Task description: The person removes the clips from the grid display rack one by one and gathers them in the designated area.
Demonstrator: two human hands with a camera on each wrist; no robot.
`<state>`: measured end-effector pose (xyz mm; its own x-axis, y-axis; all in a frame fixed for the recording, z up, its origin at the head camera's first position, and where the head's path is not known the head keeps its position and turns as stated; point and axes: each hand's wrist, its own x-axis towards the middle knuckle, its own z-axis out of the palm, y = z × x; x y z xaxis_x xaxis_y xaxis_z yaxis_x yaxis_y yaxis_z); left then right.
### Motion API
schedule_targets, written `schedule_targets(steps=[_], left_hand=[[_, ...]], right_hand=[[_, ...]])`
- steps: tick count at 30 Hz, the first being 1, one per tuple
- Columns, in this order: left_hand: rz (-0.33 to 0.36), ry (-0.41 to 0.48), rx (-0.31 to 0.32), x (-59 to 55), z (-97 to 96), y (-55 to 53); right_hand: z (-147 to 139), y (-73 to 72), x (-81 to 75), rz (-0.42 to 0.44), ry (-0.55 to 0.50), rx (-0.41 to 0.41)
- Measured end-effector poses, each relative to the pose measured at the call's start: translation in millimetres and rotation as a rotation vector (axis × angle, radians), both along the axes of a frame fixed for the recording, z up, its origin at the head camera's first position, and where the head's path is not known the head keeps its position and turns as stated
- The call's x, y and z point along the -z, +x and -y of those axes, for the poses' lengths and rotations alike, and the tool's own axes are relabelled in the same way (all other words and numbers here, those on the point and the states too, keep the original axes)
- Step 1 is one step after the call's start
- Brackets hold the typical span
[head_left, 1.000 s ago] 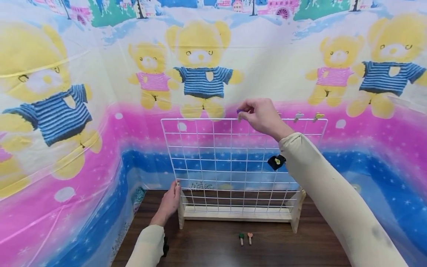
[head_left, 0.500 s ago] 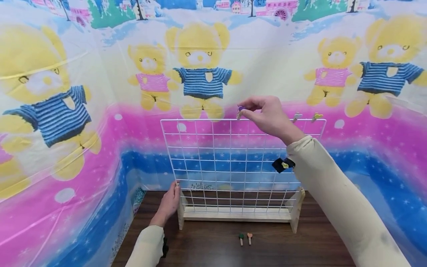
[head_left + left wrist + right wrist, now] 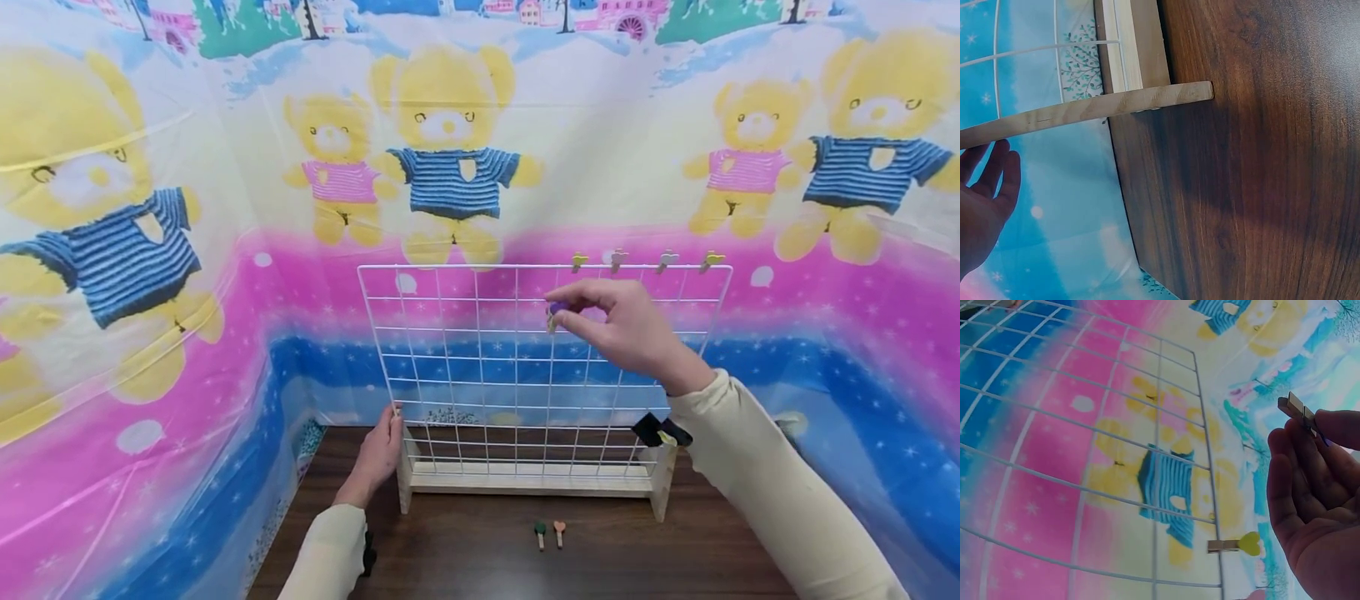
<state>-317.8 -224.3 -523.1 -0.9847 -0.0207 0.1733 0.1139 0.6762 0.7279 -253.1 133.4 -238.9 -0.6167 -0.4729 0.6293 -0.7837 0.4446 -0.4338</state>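
My right hand (image 3: 630,329) pinches a small wooden clothespin with a purple top (image 3: 555,312) between thumb and fingers, in front of the grid's upper part. In the right wrist view the clothespin's wooden end (image 3: 1296,407) sticks out past the fingertips. The white wire grid (image 3: 516,358) stands upright in a wooden stand (image 3: 532,483). My left hand (image 3: 378,454) holds the stand's left upright (image 3: 1085,112), its fingertips against the wood; the left thumb is hidden in the left wrist view. A yellow heart clothespin (image 3: 1235,544) is clipped on the grid's top wire.
Several clothespins, including a yellow one (image 3: 712,261) and a pale one (image 3: 667,261), line the right half of the top wire. A green-topped clothespin (image 3: 541,535) and an orange-heart one (image 3: 559,533) lie on the dark wooden table (image 3: 465,550). A bear-printed curtain (image 3: 600,167) hangs behind.
My right hand has come down and away from the grid's top wire, still pinching the purple clothespin; clips behind it now show. The left hand stays on the stand.
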Motion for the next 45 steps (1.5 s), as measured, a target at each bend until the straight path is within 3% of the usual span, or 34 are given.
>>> schedule_targets(steps=[8,12,19,24,33,40,45], left_hand=[[-0.006,-0.001,0.009,0.2,1.6,-0.4],[-0.002,0.003,0.008,0.6,1.9,-0.5],[-0.003,0.021,0.004,1.4,0.5,1.4],[0.0,0.011,-0.003,0.6,-0.6,1.4],[0.0,0.018,0.002,-0.3,0.0,0.5],[-0.025,0.006,-0.003,0.2,0.2,-1.5],[-0.024,0.016,0.001,0.1,0.1,-1.2]], right_hand=[[-9.7,4.5,57.3,0.127,-0.014,-0.032],[-14.4,3.5,90.1,0.205,-0.007,-0.005],[-25.3,0.2,156.2,0.444,-0.012,0.021],[-32.0,-0.8,197.3,0.546,-0.026,0.046],[-44.3,-8.9,270.5,0.636,-0.053,0.061],[-54.3,-18.1,319.3,0.71,-0.047,0.121],[-59.5,-21.3,351.9,0.77,-0.063,0.105]])
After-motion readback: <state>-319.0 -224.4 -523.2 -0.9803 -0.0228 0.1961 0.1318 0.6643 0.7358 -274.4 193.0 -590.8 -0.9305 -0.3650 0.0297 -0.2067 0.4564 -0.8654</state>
